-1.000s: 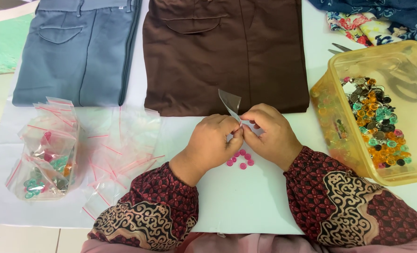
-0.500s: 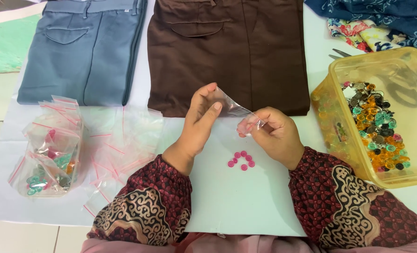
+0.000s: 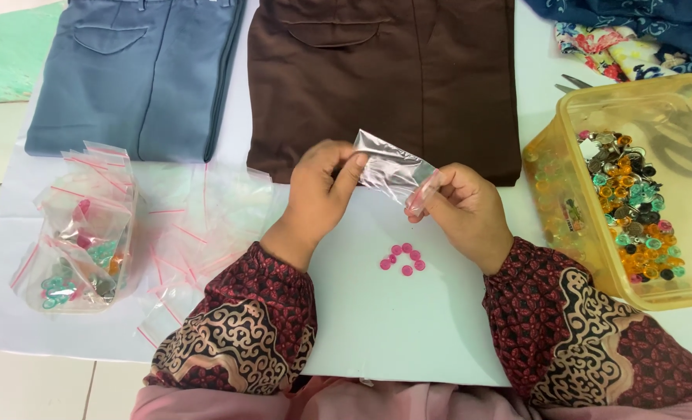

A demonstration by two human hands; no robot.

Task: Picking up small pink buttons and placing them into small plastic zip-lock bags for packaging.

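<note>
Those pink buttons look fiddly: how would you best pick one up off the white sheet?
Pinch one button by its rim, coming straight down. The pink buttons lie flat, loosely clustered on the white sheet, so an outer one is probably easiest, approached from its free side.

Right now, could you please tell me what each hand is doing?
Left hand: closed, pinching one end of the small clear plastic bag.
Right hand: closed, pinching the bag's other end.
</note>
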